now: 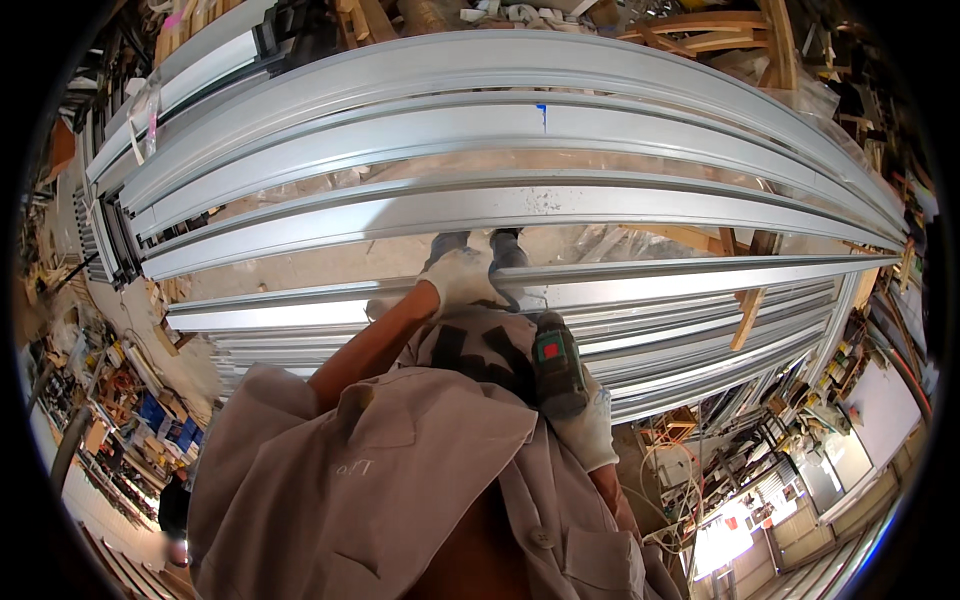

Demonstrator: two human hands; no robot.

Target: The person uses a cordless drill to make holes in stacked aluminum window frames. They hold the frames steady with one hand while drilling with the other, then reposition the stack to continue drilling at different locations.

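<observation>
In a white work glove, my left hand [462, 282] is closed over the nearest long silver metal profile [650, 285]; its fingertips are hard to make out. My right hand [590, 428], gloved too, grips a dark cordless drill [560, 365] with a green and red patch, held upright close to my body. The drill's front end is near the profile, just right of my left hand; whether it touches cannot be seen. Beyond lie several more parallel profiles; one bears a blue mark [542, 115], another [545, 205] has specks on it.
More metal lengths [700, 345] are stacked low at my near side. Dark brackets [118, 240] stand at the left ends. A wooden piece [746, 318] sticks out at right. Timber [700, 35] and scraps lie at the back. A hose or cable [655, 475] loops at lower right.
</observation>
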